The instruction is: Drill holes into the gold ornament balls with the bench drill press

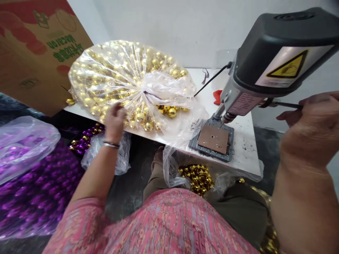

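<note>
My right hand (315, 120) is closed around the black feed lever (284, 104) of a small bench drill press (262, 60). The drill's chuck (229, 116) points down over a square brown plate (214, 138), which has a hole in its middle and lies on the grey base (194, 143). My left hand (115, 121) is at the front side of a big clear plastic bag (111, 70) full of shiny gold balls. Its fingers look bent and are blurred, so what they hold, if anything, does not show. Purple string ties the bag's neck.
Dark shavings lie on the white table (245, 151) around the drill base. A power cord (213, 78) runs behind. Purple balls (39, 187) fill a bag at left, below a cardboard box (39, 49). Gold balls (197, 178) sit in an open bag under the table edge.
</note>
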